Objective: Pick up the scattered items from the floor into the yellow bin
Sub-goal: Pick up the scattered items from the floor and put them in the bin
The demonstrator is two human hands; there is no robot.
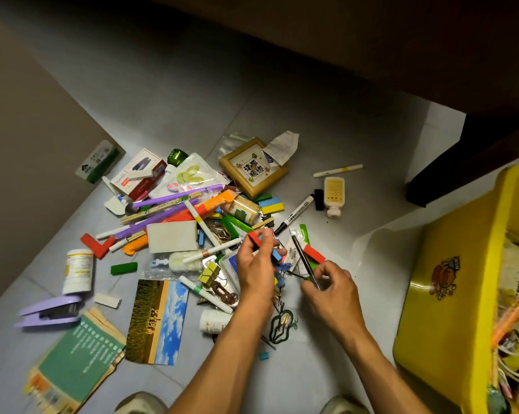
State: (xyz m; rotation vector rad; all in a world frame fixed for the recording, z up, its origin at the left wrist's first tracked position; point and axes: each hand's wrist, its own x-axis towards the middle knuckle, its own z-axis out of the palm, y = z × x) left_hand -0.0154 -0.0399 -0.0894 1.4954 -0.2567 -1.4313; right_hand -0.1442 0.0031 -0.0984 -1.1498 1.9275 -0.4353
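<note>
Grey tiled floor (pixel 168 94) carries the whole clutter. Yellow bin (pixel 449 294) stands at the right edge of the pile, already holding cords and papers. Scattered items heap (pixel 192 228) lies left of the bin: straws, pens, blocks, boxes mixed together. Green booklet (pixel 82 363) sits at the far side of the pile from the bin, near the bottom edge. Landscape card (pixel 156 321) lies just beside the booklet, bin-side of it. Wooden frame (pixel 253 170) tops the pile, above the hands. Purple stapler (pixel 49 312) lies beside the booklet's upper corner. White pill bottle (pixel 77 271) stands just above the stapler. Small lotion bottle (pixel 333 196) lies between the frame and the bin. Left hand (pixel 256 264), fingers curled, grips several small blocks at the pile's centre, a red block (pixel 254 239) on top and a blue one below. Right hand (pixel 334 283), nearer the bin, pinches a black pen (pixel 301 255) that sticks up-left; a second red block (pixel 313 253) lies touching it.
</note>
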